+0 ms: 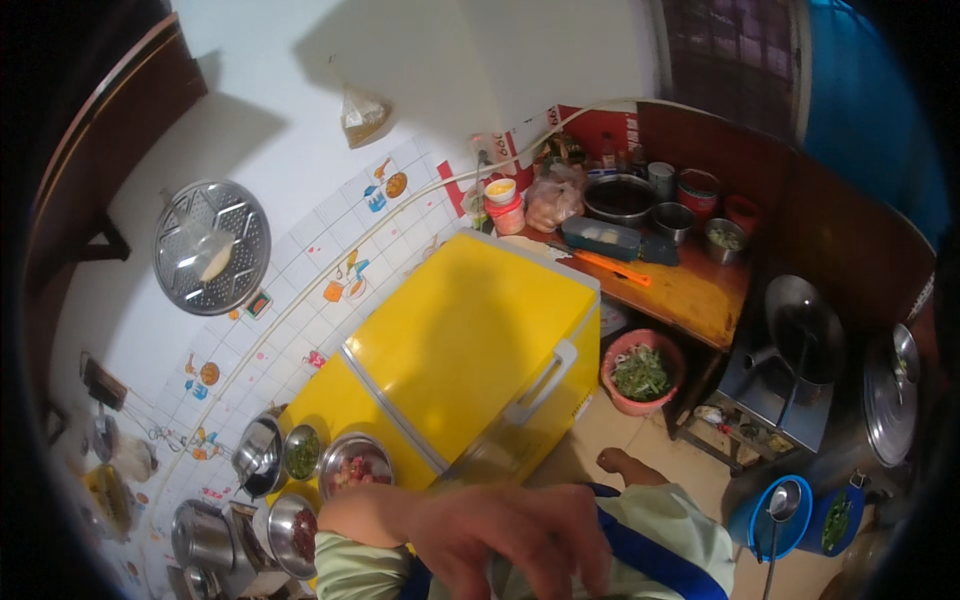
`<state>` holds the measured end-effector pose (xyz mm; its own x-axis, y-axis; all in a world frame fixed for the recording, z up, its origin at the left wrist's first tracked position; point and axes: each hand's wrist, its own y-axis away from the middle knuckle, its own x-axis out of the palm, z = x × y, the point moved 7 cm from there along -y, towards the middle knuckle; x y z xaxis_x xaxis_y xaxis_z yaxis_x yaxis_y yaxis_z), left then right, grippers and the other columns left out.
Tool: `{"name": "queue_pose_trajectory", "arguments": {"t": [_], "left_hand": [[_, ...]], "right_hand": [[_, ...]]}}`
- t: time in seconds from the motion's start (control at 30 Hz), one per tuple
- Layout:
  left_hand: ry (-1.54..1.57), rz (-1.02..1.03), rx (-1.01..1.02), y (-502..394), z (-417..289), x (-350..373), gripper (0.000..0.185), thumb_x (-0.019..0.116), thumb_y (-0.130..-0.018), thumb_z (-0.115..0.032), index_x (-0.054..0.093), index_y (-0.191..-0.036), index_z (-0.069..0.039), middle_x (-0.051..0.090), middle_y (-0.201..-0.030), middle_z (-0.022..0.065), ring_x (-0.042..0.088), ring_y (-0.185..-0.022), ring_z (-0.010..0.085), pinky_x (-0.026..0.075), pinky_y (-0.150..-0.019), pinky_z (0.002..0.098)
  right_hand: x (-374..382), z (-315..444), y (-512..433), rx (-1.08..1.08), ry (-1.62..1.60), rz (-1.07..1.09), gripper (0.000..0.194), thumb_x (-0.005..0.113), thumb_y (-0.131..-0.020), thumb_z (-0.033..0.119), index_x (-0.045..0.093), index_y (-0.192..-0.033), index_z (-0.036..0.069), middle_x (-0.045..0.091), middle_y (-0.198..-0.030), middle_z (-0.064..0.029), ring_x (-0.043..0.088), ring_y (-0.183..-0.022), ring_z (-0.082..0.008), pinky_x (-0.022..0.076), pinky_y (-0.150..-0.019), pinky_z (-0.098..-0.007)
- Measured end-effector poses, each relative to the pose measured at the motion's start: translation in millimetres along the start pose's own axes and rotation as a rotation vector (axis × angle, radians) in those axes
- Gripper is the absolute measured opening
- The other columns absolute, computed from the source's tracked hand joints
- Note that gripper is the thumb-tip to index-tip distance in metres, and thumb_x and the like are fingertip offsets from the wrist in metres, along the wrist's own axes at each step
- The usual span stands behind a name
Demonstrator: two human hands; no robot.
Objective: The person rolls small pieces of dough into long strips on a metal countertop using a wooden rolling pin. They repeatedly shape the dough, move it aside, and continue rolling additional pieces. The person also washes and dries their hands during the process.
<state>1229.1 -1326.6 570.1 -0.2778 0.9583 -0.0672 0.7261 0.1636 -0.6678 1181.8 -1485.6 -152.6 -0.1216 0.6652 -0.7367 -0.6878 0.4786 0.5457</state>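
Observation:
My left hand (502, 529) is raised close to the camera, across my body, with its fingers apart and nothing visible in them. Past my right sleeve, my right hand (613, 459) hangs low above the floor tiles; it is small in the picture, and its fingers cannot be made out well. A yellow chest freezer (480, 322) with a grey handle stands before me, its lid down. Steel bowls rest at its left end: one with pieces of raw meat (358, 469), one with chopped greens (302, 454), and one with dark red food (289, 532).
At the right, a wooden table (675, 300) carries an orange-handled knife (611, 268), a plastic container (600, 238) and pots. Beneath its edge sits a pink basin of greens (641, 371). A wok (802, 330) stands on a metal stove, near a blue bucket (776, 517) with a ladle.

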Motion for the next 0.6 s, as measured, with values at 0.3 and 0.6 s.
{"name": "queue_pose_trajectory", "arguments": {"t": [0.3,0.6], "left_hand": [[-1.659,-0.165,-1.283,238.5,115.8,-78.8,0.035,0.06,-0.08,-0.03,0.057,-0.105,-0.006,0.054,-0.111,0.0169,0.055,-0.1,0.031,0.046,-0.083,0.0392],[-0.687,-0.838,-1.839,488.0,180.4,9.2,0.024,0.057,-0.08,-0.027,0.064,-0.092,-0.007,0.062,-0.099,0.0186,0.059,-0.094,0.0331,0.046,-0.081,0.0402]], "right_hand": [[6.3,-39.1,15.6,0.004,0.139,0.012,0.03,0.046,-0.082,0.021,0.067,-0.09,0.002,0.062,-0.098,-0.0211,0.059,-0.09,-0.0384,0.0462,-0.081,-0.043],[-25.4,-8.7,1.6,0.149,-0.154,-0.043,0.033,0.047,-0.083,0.026,0.066,-0.093,0.0,0.06,-0.101,-0.0227,0.058,-0.093,-0.037,0.0457,-0.08,-0.0424]]}}
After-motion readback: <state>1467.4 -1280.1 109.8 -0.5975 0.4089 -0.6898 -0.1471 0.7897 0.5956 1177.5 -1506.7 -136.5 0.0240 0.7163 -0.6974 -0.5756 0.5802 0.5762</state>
